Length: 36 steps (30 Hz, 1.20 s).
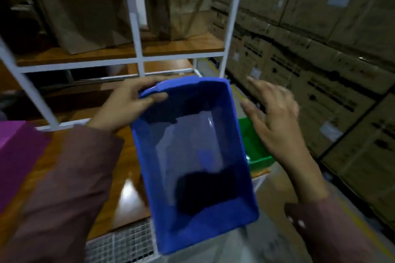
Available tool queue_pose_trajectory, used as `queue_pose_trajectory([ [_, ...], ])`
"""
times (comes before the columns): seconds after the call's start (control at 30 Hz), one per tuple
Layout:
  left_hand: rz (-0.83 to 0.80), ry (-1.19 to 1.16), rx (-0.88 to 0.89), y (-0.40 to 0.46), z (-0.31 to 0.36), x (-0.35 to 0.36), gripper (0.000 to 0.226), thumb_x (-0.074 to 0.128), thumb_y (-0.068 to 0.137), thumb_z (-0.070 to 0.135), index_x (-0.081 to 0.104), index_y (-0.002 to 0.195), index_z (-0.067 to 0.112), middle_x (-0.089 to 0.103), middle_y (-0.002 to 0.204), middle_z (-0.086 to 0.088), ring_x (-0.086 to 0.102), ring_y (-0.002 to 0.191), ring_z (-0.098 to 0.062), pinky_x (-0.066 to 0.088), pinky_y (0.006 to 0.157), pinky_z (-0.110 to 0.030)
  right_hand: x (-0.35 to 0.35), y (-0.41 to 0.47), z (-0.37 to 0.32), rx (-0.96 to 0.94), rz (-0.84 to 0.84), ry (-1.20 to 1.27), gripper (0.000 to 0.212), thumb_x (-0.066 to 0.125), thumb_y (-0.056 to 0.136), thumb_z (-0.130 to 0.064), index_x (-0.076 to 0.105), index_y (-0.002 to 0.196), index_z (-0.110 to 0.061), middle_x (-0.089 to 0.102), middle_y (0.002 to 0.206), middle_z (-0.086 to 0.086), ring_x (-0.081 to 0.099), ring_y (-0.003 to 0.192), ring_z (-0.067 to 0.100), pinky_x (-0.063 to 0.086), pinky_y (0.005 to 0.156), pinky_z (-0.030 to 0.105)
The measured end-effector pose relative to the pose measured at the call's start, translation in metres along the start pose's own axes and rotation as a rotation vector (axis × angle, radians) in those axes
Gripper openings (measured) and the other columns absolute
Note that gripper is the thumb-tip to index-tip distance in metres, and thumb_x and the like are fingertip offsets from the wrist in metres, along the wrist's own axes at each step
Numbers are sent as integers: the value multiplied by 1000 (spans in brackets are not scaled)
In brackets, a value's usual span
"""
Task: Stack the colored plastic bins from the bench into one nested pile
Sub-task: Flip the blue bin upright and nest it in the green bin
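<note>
A blue plastic bin (pixel 192 166) fills the middle of the head view, held above the wooden bench (pixel 126 156) with its open side toward me. My left hand (pixel 128 102) grips its far left rim, thumb inside. My right hand (pixel 275 117) hovers just right of the bin with fingers spread, blurred, holding nothing. A green bin (pixel 254 147) sits on the bench's right end, partly hidden behind the blue bin and under my right hand. A purple bin (pixel 15 156) shows at the left edge.
A white metal shelf frame (pixel 136 28) with wooden shelves and brown paper bags (pixel 85 17) stands behind the bench. Stacked cardboard boxes (pixel 320 49) wall off the right side. A wire mesh panel (pixel 119 243) lies below the bench front.
</note>
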<state>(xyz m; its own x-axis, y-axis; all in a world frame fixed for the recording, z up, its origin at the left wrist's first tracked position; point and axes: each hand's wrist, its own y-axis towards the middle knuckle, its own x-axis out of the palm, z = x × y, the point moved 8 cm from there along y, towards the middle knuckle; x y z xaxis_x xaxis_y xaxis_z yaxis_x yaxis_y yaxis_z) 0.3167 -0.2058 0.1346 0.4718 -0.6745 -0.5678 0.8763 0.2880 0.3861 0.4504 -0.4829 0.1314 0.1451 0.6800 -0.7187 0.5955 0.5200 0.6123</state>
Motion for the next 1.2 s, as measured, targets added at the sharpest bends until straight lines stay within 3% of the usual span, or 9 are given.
queue_pose_trajectory([
  [0.17,-255,228,111,77,78,85,38,78,91,31,74,128,36,77,120,5,70,116,-10,54,104,-41,-4,47,14,-179,-322,143,43,55,107,-40,57,150,-32,70,124,-1,62,113,17,49,96,36],
  [0.33,-177,81,72,134,79,132,46,76,94,36,67,139,28,74,128,8,69,115,-1,54,105,-28,-12,70,106,-75,-125,-63,41,52,106,-37,59,146,-32,74,115,3,67,104,26,56,84,44],
  [0.43,-115,36,-127,132,27,138,49,56,103,47,52,150,33,62,137,10,62,109,8,52,83,-8,-6,65,195,196,-48,-76,40,53,106,-36,66,143,-27,79,117,8,73,105,33,57,83,41],
  [0.6,149,-283,-688,64,-92,162,62,31,101,70,70,126,28,73,113,2,70,98,-26,54,81,-39,38,39,299,561,-90,0,38,58,103,-34,72,134,-19,80,111,16,73,106,40,59,87,45],
  [0.73,287,-347,-786,27,-98,204,52,39,98,69,67,126,37,68,125,10,65,114,-20,49,81,-41,78,30,321,618,-164,3,35,59,103,-32,74,129,-14,78,106,24,71,105,47,55,81,47],
  [0.87,420,-56,-643,8,-82,218,32,52,101,55,68,120,35,72,103,16,69,100,-18,55,74,-35,92,30,328,575,-239,-3,37,59,105,-31,71,133,-12,77,112,24,69,110,47,53,85,46],
  [0.93,432,132,-646,-4,-79,221,51,45,97,57,72,128,27,77,109,2,72,98,-24,59,79,-46,98,29,332,503,-275,22,35,58,106,-31,71,131,-12,77,102,22,71,98,44,53,75,43],
  [1.07,403,355,-744,-27,-83,249,37,53,106,34,73,132,16,73,117,-9,68,99,-30,53,76,-41,128,13,351,430,-360,12,38,53,106,-36,67,136,-18,76,94,20,72,86,43,56,68,47],
  [1.2,337,475,-875,-38,-108,271,37,56,105,32,73,132,15,70,132,-14,68,111,-40,55,85,-44,171,-11,364,411,-443,10,47,52,107,-35,58,150,-17,75,106,25,70,97,45,57,75,49],
])
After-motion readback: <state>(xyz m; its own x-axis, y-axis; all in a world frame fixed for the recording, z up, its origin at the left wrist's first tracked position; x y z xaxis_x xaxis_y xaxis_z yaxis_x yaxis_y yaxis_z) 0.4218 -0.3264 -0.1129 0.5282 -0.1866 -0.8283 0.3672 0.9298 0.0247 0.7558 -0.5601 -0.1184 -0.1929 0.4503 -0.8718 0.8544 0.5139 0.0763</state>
